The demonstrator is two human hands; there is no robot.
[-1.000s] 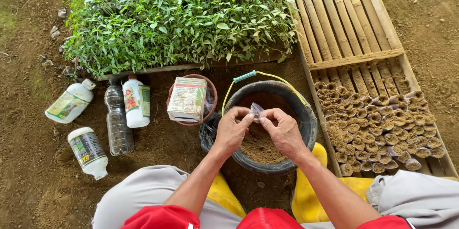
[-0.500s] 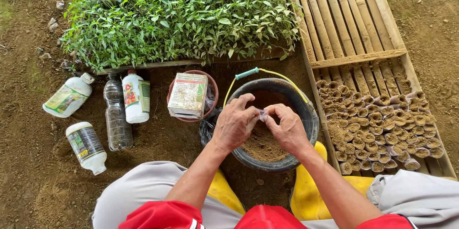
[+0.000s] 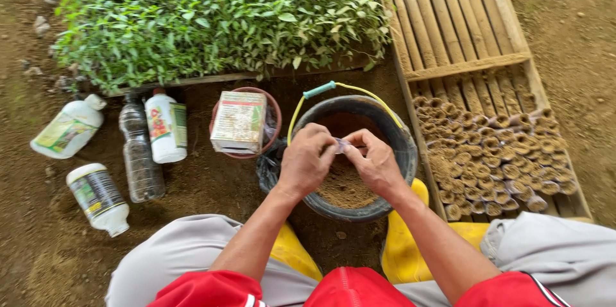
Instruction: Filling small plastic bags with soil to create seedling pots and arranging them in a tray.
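My hands have dropped lower over the black bucket — left hand and right hand both pinching the small clear bag, best opened gently above the soil.

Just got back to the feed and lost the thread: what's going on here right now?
A person crouches over a black bucket partly filled with brown soil. The left hand and right hand meet above it, fingers pinching a small clear plastic sleeve between them. To the right, a bamboo tray holds rows of filled soil pots. Green seedlings, bottles and a carton sit nearby.
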